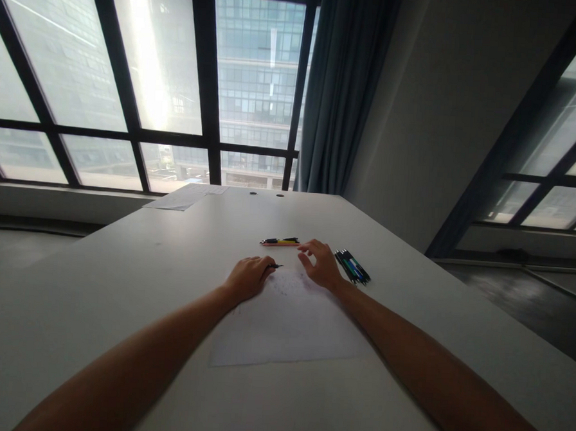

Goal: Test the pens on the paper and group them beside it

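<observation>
My left hand (249,276) rests on a white sheet of paper (287,321) and grips a dark pen (276,266) whose tip points right over faint marks on the sheet. My right hand (318,262) lies on the sheet's far right corner with fingers spread, holding nothing. Just beyond its fingertips lie a few pens (280,242), one orange, one yellow and black. A bunch of dark, green and blue pens (352,266) lies right of my right wrist.
The white table (120,284) runs back to a window wall. More paper sheets (187,196) lie at its far left edge, near two small holes (266,194). A blue curtain (343,90) hangs behind, and a grey wall stands at the right.
</observation>
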### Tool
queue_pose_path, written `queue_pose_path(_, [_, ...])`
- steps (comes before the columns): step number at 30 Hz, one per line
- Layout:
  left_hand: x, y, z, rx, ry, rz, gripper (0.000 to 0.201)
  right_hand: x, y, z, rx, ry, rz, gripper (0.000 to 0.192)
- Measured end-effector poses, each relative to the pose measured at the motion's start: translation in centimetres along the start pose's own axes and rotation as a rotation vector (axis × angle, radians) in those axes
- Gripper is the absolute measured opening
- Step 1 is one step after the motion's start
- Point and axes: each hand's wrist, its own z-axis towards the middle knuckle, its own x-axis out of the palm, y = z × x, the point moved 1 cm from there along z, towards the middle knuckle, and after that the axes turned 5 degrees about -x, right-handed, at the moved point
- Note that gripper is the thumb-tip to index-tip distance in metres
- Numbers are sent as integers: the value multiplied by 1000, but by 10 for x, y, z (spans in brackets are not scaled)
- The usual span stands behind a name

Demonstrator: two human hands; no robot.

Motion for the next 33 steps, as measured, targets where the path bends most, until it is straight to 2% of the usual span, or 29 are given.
queue_pose_path(2, [1, 0, 0, -10, 4, 14, 20, 0, -12, -2, 96, 10, -109, 17])
queue_pose_path(4, [1, 0, 1, -16, 2, 23, 20, 4, -21, -4, 152, 89, -177, 20])
queue_pose_path(8, [2, 1, 1, -27, -6, 27, 19, 13, -25, -7, 168, 236, -169, 12])
queue_pose_path(11, [2, 1, 0, -38, -7, 35, 20, 14, -18, -6, 128, 179, -64, 10])
queue_pose_path(14, [1, 1, 0, -50, -9, 40, 20, 11, -3, -2, 63, 69, 131, 9])
queue_pose_path(17, [0, 0, 0, -58, -7, 36, 21, 11, 13, 1, 26, 25, 260, 10])
queue_pose_path(22, [1, 1, 0, -69, -10, 33, 21, 13, 27, 2, 17, 0, 291, 8])
queue_pose_path(33, [2, 1, 0, -40, 6, -10, 21, 19, 31, 0, -24, 9, 324, 9])
